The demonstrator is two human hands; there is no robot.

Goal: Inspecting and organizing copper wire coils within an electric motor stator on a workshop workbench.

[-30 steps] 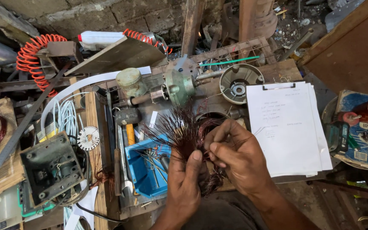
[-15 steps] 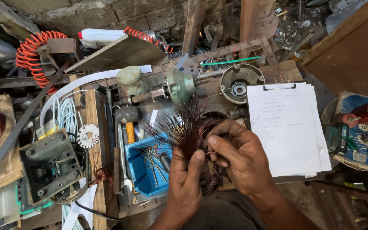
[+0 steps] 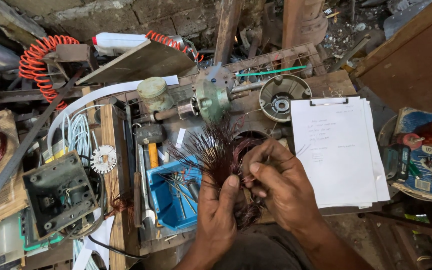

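My left hand [image 3: 218,215] grips a bundle of dark reddish copper wire strands [image 3: 215,147] that fan out upward above my thumb. My right hand [image 3: 281,185] is closed over the right side of the same bundle, fingers pinching strands near the thumb of the left hand. More of the wire coil shows below, between my palms [image 3: 248,215]. Both hands are over the front edge of a cluttered workbench, just right of a blue plastic tray [image 3: 168,197] holding small metal tools.
A clipboard with white paper [image 3: 338,150] lies right of my hands. Behind stand a green motor housing on a shaft [image 3: 210,101], a round metal end cover [image 3: 282,97], a hammer [image 3: 151,140], an orange coiled hose [image 3: 38,62], and a grey electrical box [image 3: 58,192] at left.
The hands stay in nearly the same place on the wire bundle; the fingers of my right hand have shifted slightly among the strands.
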